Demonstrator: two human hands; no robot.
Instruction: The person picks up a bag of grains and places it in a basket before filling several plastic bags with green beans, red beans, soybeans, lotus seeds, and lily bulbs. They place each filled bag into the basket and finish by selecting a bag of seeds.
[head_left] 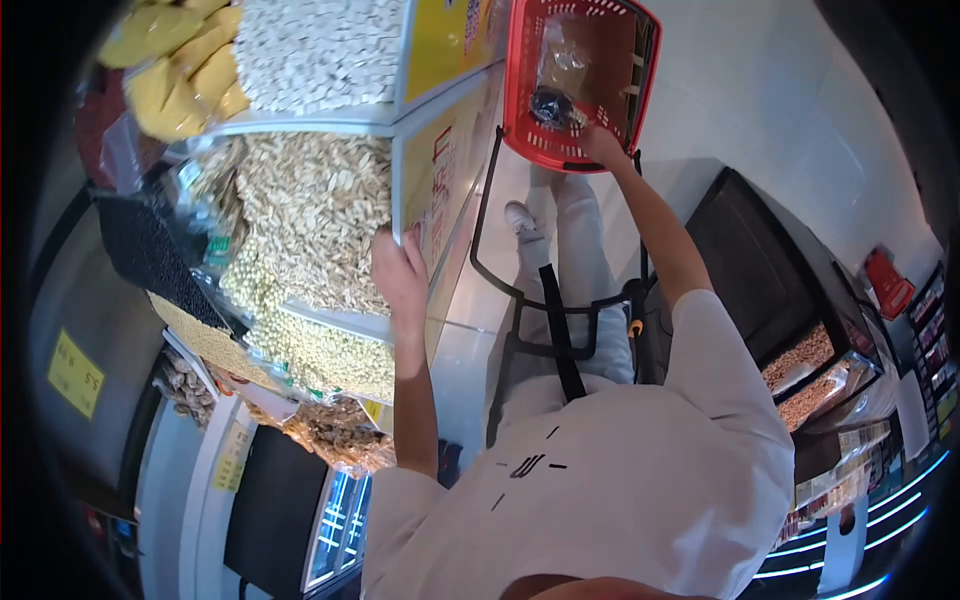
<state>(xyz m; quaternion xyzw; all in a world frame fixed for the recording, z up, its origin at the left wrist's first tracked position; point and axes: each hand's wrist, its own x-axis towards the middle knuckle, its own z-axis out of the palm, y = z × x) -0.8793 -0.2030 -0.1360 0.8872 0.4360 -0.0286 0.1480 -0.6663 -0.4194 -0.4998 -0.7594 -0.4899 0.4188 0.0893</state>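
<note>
My left hand (400,275) rests at the edge of a bin of pale, flaky dried pieces (315,215). Its fingers are slightly apart, and no held item shows. My right hand (602,147) reaches over the near side of a red plastic basket (518,100). Its fingers are closed at the end of a small dark bag (550,106) inside the basket; the fingertips are small and partly hidden. A clear plastic packet (563,60) lies beyond the dark bag in the same basket.
White cubes (320,50) and yellow bags (170,95) fill bins at upper left. Pale round beans (320,350) lie below the flakes. The black basket frame (485,225) surrounds my legs. A dark display case (745,250) stands right.
</note>
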